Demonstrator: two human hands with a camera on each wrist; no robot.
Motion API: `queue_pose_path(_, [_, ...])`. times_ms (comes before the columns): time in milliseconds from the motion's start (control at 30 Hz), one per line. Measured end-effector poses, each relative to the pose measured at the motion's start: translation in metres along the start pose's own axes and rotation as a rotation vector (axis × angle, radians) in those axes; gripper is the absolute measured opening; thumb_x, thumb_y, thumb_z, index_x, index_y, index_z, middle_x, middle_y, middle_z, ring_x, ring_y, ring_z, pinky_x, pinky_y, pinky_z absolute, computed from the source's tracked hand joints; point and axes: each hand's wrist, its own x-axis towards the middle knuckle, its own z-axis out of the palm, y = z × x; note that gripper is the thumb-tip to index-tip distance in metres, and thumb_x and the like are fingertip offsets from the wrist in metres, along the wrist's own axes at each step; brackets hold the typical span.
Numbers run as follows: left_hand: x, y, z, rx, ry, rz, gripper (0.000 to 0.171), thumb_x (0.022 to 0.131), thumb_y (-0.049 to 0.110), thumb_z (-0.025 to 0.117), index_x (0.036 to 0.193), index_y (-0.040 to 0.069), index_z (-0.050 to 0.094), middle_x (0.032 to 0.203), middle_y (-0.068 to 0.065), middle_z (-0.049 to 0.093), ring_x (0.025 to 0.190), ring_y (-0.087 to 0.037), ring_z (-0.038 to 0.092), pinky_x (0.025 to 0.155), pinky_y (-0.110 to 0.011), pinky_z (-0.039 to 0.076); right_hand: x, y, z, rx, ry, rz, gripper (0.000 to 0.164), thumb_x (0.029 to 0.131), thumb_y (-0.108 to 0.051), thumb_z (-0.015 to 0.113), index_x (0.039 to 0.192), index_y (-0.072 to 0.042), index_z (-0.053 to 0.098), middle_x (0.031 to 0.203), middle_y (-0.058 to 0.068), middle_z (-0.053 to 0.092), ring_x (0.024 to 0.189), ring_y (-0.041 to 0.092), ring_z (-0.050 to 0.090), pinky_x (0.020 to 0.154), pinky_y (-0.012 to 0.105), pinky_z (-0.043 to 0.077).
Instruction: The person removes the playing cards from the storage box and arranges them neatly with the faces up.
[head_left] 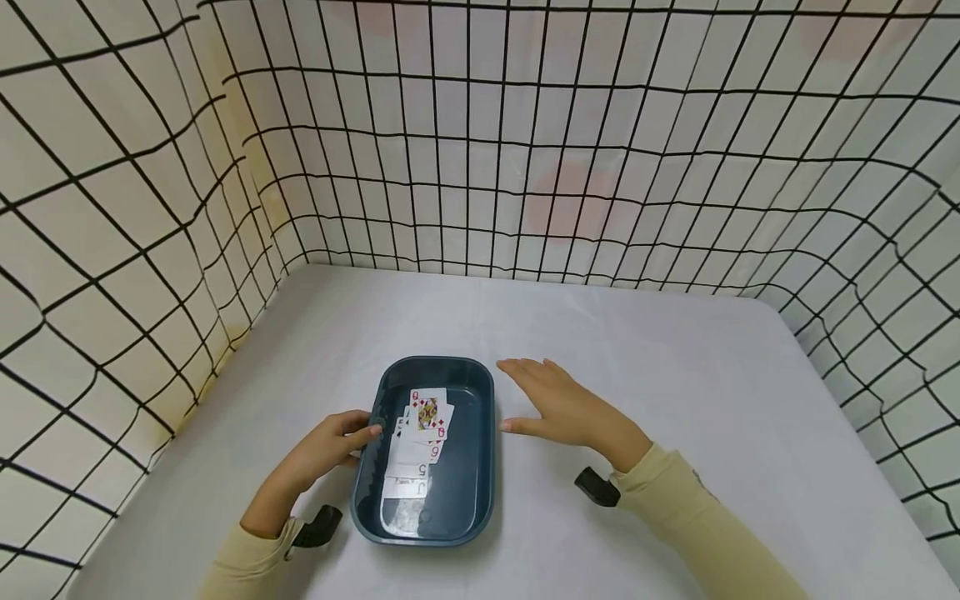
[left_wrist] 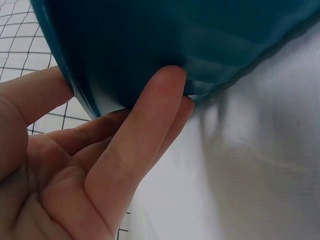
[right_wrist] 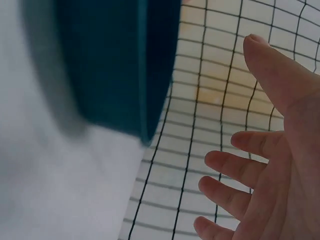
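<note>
A dark blue-green plastic tray [head_left: 463, 467] with rounded corners lies on the white surface. Inside, toward its left side, several playing cards [head_left: 427, 414] overlap in a column, with a queen of diamonds face up on top. My left hand [head_left: 330, 446] grips the tray's left rim: the thumb is over the edge, and in the left wrist view the fingers [left_wrist: 132, 135] press against the outer wall. Just off the tray's right side hovers my right hand [head_left: 566, 408], fingers spread and thumb apart. It holds nothing, and the right wrist view shows a gap between it and the tray wall [right_wrist: 107, 65].
Black grid netting [head_left: 468, 137] rises along the back and both sides of the white-covered table [head_left: 637, 342]. Each wrist carries a small black device, one at the left sleeve [head_left: 318, 527] and one at the right sleeve [head_left: 597, 487].
</note>
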Motion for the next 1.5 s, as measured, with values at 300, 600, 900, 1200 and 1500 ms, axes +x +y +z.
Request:
queue_pose_path(300, [-0.002, 0.002, 0.001, 0.035, 0.031, 0.010, 0.041, 0.090, 0.026, 0.054, 0.119, -0.005, 0.051, 0.110, -0.014, 0.056, 0.097, -0.027, 0.053, 0.075, -0.041, 0.050, 0.072, -0.044, 0.004, 0.053, -0.060, -0.029, 0.084, 0.077, -0.052, 0.062, 0.140, -0.007, 0.028, 0.141, 0.006, 0.033, 0.128, 0.020, 0.030, 0.102, 0.033, 0.026])
queue_pose_path(600, [-0.003, -0.004, 0.001, 0.044, 0.039, -0.006, 0.039, 0.090, 0.027, 0.055, 0.116, -0.002, 0.054, 0.108, -0.013, 0.057, 0.096, -0.026, 0.054, 0.073, -0.040, 0.051, 0.118, -0.057, 0.048, 0.122, -0.159, 0.016, 0.083, 0.073, -0.044, 0.071, 0.138, -0.008, 0.034, 0.138, 0.005, 0.038, 0.125, 0.019, 0.036, 0.101, 0.033, 0.029])
queue_pose_path(900, [-0.004, -0.007, 0.001, 0.041, 0.044, -0.002, 0.038, 0.090, 0.025, 0.055, 0.116, -0.003, 0.054, 0.107, -0.013, 0.057, 0.093, -0.026, 0.055, 0.069, -0.038, 0.052, 0.131, -0.053, 0.087, -0.094, -0.272, 0.164, 0.089, 0.065, -0.046, 0.077, 0.136, -0.009, 0.038, 0.134, 0.006, 0.041, 0.119, 0.022, 0.041, 0.095, 0.039, 0.036])
queue_pose_path(1200, [-0.003, -0.004, 0.002, 0.038, 0.049, 0.001, 0.038, 0.090, 0.024, 0.055, 0.117, -0.002, 0.053, 0.108, -0.013, 0.057, 0.096, -0.027, 0.054, 0.070, -0.039, 0.052, 0.131, -0.052, 0.096, -0.208, -0.243, 0.178, 0.086, 0.061, -0.049, 0.078, 0.126, -0.003, 0.047, 0.118, 0.011, 0.046, 0.104, 0.023, 0.043, 0.093, 0.038, 0.036])
queue_pose_path(1500, [-0.003, -0.003, 0.001, 0.038, 0.053, -0.004, 0.040, 0.090, 0.025, 0.055, 0.117, -0.003, 0.053, 0.109, -0.014, 0.057, 0.097, -0.027, 0.054, 0.070, -0.039, 0.051, 0.131, -0.051, 0.096, -0.132, -0.228, 0.200, 0.083, 0.057, -0.049, 0.080, 0.119, -0.007, 0.045, 0.106, 0.008, 0.045, 0.094, 0.020, 0.043, 0.083, 0.037, 0.037])
